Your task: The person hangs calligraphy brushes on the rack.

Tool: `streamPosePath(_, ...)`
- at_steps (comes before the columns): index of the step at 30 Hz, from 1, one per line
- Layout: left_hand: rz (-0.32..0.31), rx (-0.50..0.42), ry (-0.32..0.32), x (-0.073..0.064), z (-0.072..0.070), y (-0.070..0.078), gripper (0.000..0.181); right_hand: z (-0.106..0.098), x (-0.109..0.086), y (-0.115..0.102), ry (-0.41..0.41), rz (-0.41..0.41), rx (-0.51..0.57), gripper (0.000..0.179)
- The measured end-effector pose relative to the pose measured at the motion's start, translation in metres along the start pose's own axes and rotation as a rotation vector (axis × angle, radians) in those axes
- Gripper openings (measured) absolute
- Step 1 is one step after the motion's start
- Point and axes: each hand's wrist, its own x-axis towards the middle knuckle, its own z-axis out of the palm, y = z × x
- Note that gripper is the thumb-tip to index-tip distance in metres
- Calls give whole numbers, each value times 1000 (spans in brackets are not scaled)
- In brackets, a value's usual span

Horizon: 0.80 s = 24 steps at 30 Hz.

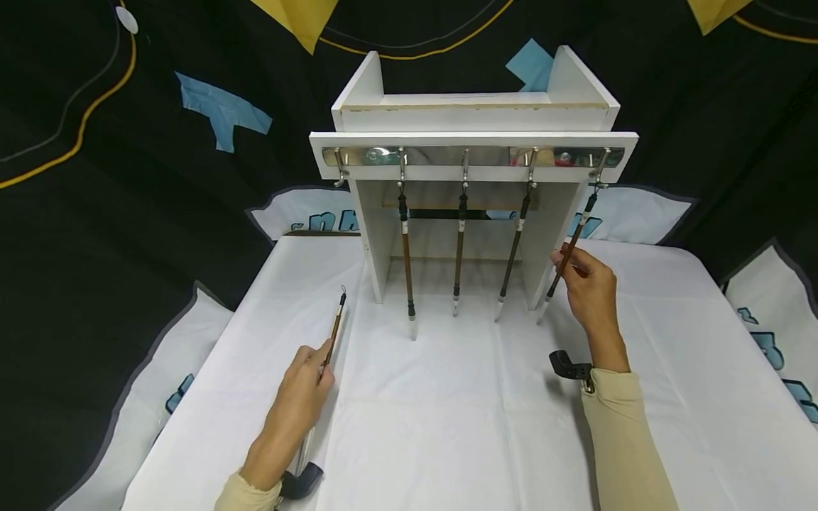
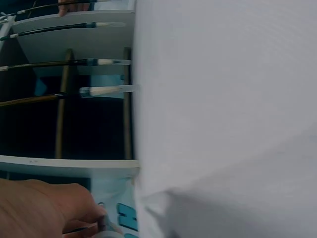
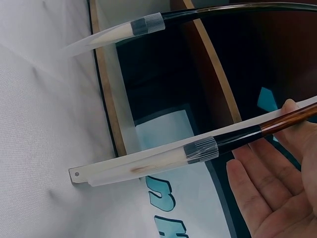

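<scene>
My left hand (image 1: 300,390) holds a calligraphy brush (image 1: 336,319) by its brown handle, its dark end and hanging loop pointing away from me. At the lower left of the left wrist view, the fingers largely hide that brush. My right hand (image 1: 589,287) touches the rightmost hanging brush (image 1: 579,227) at its handle. In the right wrist view, this brush (image 3: 290,119) crosses in front of loosely spread fingers, its bristles under a clear cap. Three more capped brushes, left (image 1: 407,262), middle (image 1: 460,248) and right (image 1: 514,248), hang from metal hooks. The leftmost hook (image 1: 341,167) is bare.
A white stand (image 1: 473,119) with a hook rail rises at the table's back edge. White cloth covers the table (image 1: 434,426). Behind hangs a black curtain (image 1: 192,213) with yellow and blue patches, and lettered white panels flank the table.
</scene>
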Motion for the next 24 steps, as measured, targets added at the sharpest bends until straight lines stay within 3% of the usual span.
streamPosePath(14, 127, -89, 247, 5, -37, 45, 55, -1, -1, -1, -5, 1, -2, 46)
streamPosePath(24, 167, -113, 331, 15, -59, 76, 61, 1, -1, -1, 6, -17, 0, 43)
